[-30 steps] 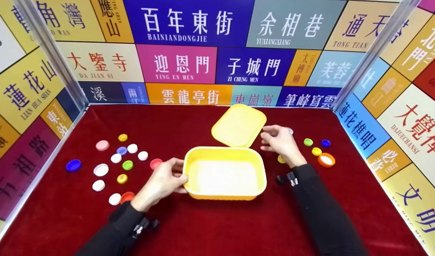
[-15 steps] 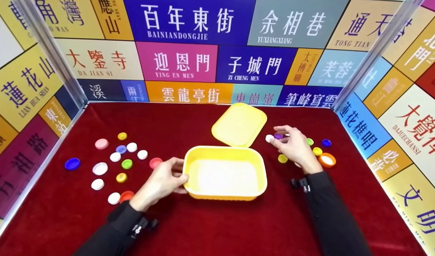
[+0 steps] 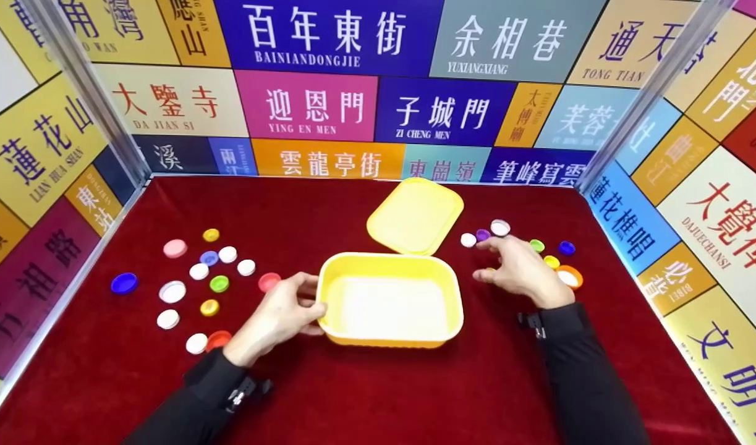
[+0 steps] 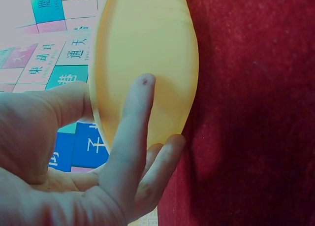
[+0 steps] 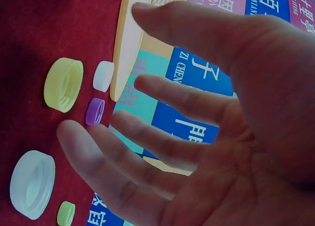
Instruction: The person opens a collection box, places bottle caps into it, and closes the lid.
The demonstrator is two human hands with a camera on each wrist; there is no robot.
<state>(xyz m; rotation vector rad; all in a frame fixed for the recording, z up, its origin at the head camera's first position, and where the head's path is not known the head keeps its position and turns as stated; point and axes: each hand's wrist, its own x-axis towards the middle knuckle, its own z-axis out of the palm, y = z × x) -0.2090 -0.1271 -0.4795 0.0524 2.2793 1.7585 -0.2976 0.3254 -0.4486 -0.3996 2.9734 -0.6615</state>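
Note:
A yellow plastic box (image 3: 390,342), its top uncovered, stands mid-table. My left hand (image 3: 285,315) grips its left wall, with the thumb at the rim; the left wrist view shows fingers (image 4: 135,108) against the outer side. Over the right-hand group of bottle caps hovers my right hand (image 3: 526,272), fingers spread and holding nothing. Nearest to it are a small white cap (image 3: 468,240), a purple cap (image 3: 483,235) and a larger whitish cap (image 3: 500,227). In the right wrist view a yellow cap (image 5: 64,84) and a green cap (image 5: 66,213) lie there too.
The box's yellow lid (image 3: 415,216) lies behind it. Several caps, including a blue cap (image 3: 124,283) and a pink cap (image 3: 175,248), are scattered on the left. An orange cap (image 3: 572,276) lies right of my right hand. Printed panels (image 3: 316,105) enclose the red cloth (image 3: 378,395).
My right hand has moved right and a little toward me, away from the lid, uncovering the white, purple and whitish caps. The left hand stays on the box.

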